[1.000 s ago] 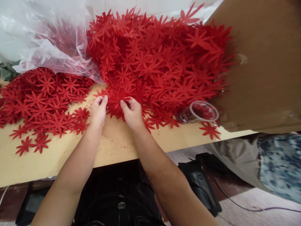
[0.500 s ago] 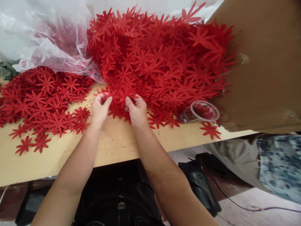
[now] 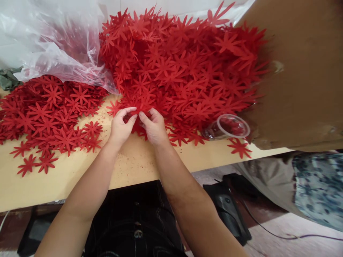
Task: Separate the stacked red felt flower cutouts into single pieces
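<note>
Side by side, my left hand and my right hand are at the front edge of a tall heap of red flower-shaped cutouts. Each hand is closed in a pinch, thumb against fingers. Between the fingertips is a red flower cutout, which blends into the heap behind it, so its outline is hard to make out. To the left of my hands a lower pile of similar cutouts is spread over the wooden tabletop.
A clear plastic bag rests behind the left pile. On the right, a clear plastic cup lies tipped near a single cutout, beside a large brown cardboard panel. Beyond the table edge, a person's patterned clothing shows.
My left hand has moved right, toward my right hand, so the fingertips now nearly meet. My right hand has shifted slightly. The piles look the same.
</note>
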A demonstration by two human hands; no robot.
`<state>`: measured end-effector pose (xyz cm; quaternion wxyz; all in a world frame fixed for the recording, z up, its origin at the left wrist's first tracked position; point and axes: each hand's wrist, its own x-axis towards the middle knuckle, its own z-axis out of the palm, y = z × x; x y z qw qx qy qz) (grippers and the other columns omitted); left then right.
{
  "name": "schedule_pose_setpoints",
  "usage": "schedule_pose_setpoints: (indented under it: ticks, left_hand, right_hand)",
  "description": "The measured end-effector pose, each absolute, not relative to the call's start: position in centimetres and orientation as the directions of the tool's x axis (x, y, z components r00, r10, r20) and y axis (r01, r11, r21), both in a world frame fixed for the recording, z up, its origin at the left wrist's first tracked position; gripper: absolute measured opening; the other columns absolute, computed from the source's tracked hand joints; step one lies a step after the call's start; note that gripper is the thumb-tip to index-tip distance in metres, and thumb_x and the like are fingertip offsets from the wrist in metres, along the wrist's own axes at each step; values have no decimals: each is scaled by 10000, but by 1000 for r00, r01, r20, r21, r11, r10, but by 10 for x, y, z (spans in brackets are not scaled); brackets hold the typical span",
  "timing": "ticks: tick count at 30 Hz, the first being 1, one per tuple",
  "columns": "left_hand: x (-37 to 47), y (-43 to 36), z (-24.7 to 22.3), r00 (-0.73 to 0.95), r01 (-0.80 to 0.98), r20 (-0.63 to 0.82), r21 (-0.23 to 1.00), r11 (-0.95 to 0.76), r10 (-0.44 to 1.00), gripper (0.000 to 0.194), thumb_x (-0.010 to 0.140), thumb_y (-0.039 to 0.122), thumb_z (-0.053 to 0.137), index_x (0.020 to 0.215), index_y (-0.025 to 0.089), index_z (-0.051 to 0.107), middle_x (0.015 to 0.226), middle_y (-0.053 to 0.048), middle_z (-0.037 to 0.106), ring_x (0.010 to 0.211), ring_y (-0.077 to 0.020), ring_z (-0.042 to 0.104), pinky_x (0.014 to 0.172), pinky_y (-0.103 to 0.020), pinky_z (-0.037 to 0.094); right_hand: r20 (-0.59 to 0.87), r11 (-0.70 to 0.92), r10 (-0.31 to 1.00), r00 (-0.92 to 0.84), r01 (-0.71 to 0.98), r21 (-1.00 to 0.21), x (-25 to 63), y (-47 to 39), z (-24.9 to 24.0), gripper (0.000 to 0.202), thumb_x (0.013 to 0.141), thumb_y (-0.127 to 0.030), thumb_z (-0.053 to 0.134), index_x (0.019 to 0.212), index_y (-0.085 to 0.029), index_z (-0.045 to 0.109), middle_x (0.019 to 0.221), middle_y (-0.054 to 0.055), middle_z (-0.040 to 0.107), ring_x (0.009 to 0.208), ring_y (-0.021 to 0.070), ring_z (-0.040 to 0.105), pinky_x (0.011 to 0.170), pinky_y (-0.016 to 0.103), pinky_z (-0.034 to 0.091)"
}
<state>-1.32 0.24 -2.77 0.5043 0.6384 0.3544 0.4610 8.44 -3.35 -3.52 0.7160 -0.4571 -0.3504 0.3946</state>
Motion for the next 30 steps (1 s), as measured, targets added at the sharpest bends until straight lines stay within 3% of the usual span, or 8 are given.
schedule_pose_setpoints:
  ticks: [4, 7, 11, 14, 17, 20, 24, 30]
  left_hand:
    - [-13, 4, -25, 323, -100, 132, 989, -105, 937, 170, 734, 171, 597, 899, 136, 625, 870, -35, 651, 765, -96, 573, 771, -245, 456]
    - [-12, 2, -22, 395, -136, 109, 989, -59, 912, 193, 725, 196, 620, 909, 139, 621, 864, -28, 650, 769, -98, 574, 775, -249, 453]
    - [-10, 1, -23, 422, -144, 89, 989, -30, 902, 170, 698, 132, 628, 866, 148, 605, 787, 0, 636, 734, -90, 570, 766, -244, 448]
    - [-11, 4, -24, 332, -188, 94, 982, -32, 939, 50, 724, 122, 584, 766, 147, 572, 739, 14, 617, 711, -78, 560, 751, -223, 441]
    - [-13, 5, -23, 259, -219, 86, 975, -28, 962, 65, 726, 110, 568, 695, 148, 525, 678, 38, 576, 653, -57, 522, 700, -191, 423]
    - [-13, 2, -20, 294, -216, 76, 976, -11, 953, 97, 741, 132, 561, 667, 148, 500, 621, 54, 525, 580, -43, 467, 624, -172, 397]
    - [-10, -2, -18, 360, -206, 69, 979, 7, 930, 120, 778, 159, 523, 664, 150, 487, 599, 53, 505, 555, -43, 443, 581, -172, 378]
    - [-12, 0, -15, 312, -131, 34, 991, 7, 949, 145, 726, 47, 511, 627, 144, 468, 556, 74, 449, 510, -31, 384, 537, -162, 334]
  right_hand:
    - [59, 212, 865, 498, -257, -943, 84, -36, -31, 429, 595, -579, 658, 622, -191, 477, 512, -75, 449, 426, 35, 341, 421, 189, 305]
    - [22, 198, 829, 558, -257, -946, 84, -36, -31, 469, 629, -611, 613, 564, -196, 404, 457, -87, 352, 398, 31, 272, 393, 190, 235]
    - [16, 203, 856, 517, -309, -929, 84, -36, -31, 471, 638, -633, 589, 588, -200, 411, 488, -78, 387, 440, 42, 345, 434, 187, 289]
    - [10, 178, 911, 412, -371, -911, 83, -36, -29, 448, 552, -584, 688, 670, -201, 488, 558, -79, 458, 487, 41, 394, 477, 182, 332]
    - [19, 160, 938, 347, -382, -910, 83, -37, -28, 457, 481, -511, 761, 734, -200, 542, 615, -78, 509, 516, 38, 414, 512, 182, 357]
    - [41, 181, 927, 373, -350, -919, 84, -37, -31, 383, 593, -521, 698, 635, -189, 511, 547, -79, 457, 487, 37, 383, 492, 182, 331]
    - [69, 207, 911, 407, -305, -930, 85, -36, -35, 427, 727, -554, 566, 551, -187, 437, 498, -65, 399, 459, 47, 350, 456, 195, 298]
    - [-4, 162, 914, 407, -371, -914, 83, -36, -30, 411, 559, -550, 699, 691, -202, 524, 623, -63, 510, 531, 54, 454, 486, 189, 373]
